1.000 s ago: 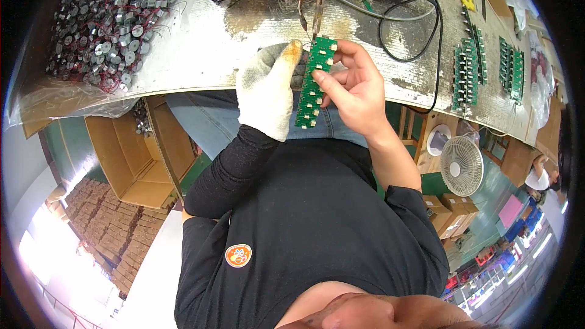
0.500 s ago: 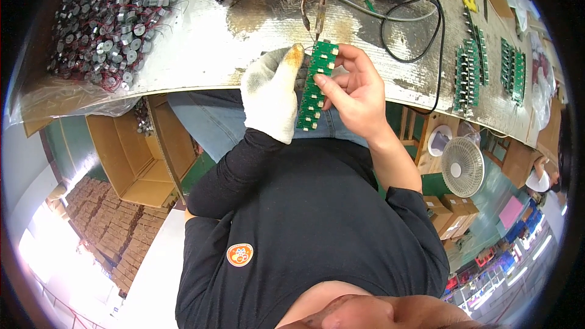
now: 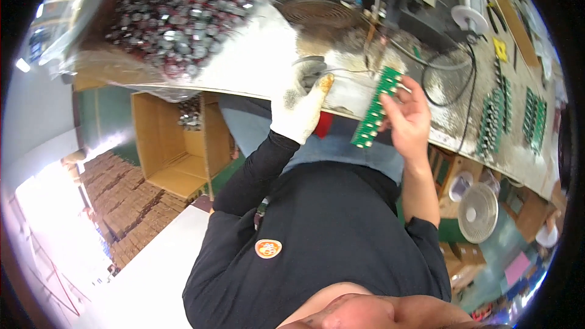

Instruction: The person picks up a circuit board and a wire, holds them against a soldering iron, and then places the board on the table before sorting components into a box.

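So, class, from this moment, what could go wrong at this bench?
Burn: the bare right hand holds the green circuit board near the soldering iron. If that is hot, which the picture cannot show, fingers could get burned; only the left hand wears a glove.

Drop: one hand alone grips the board, and its lower end appears past the table's edge, over the lap, so a slip might send it down.

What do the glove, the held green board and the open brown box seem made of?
Glove: matte fabric, likely knit; soft-looking, stained at the thumb. Green board: probably rigid, coated laminate, as it looks flat and straight-edged; sheen unclear. Open brown box: apparently matte cardboard, from its thin flat panels.
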### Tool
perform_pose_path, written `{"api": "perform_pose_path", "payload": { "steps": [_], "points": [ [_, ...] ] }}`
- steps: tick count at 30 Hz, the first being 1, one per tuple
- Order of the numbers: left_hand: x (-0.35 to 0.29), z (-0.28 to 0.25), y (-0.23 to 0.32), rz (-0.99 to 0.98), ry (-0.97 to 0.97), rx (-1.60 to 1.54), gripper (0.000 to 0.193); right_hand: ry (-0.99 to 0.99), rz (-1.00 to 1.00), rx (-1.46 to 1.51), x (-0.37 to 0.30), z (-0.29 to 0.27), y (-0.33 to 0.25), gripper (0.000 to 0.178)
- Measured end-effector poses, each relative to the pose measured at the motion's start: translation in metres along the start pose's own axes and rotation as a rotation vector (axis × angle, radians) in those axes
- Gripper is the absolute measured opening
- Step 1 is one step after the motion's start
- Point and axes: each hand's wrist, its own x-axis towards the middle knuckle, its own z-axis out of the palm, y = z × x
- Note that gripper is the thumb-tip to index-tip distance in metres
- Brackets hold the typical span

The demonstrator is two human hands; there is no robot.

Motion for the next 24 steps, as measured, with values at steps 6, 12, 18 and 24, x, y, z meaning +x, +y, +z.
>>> {"api": "perform_pose_path", "payload": {
  "steps": [6,12,18,24],
  "points": [
    [0.054,-0.08,-0.011,0.205,0.412,0.561,0.027,0.066,0.014,0.003,0.011,-0.005,-0.003,0.044],
    [0.101,-0.103,0.004,0.307,0.468,0.971,0.031,-0.027,-0.056,-0.026,0.01,0.0,0.003,0.069],
    [0.116,-0.101,-0.004,0.348,0.486,1.002,0.019,-0.034,-0.1,-0.054,0.01,0.002,0.007,0.07],
    [0.091,-0.096,-0.009,0.442,0.501,0.768,0.016,-0.027,-0.078,-0.036,0.009,0.0,0.007,0.066]
  ]
}}
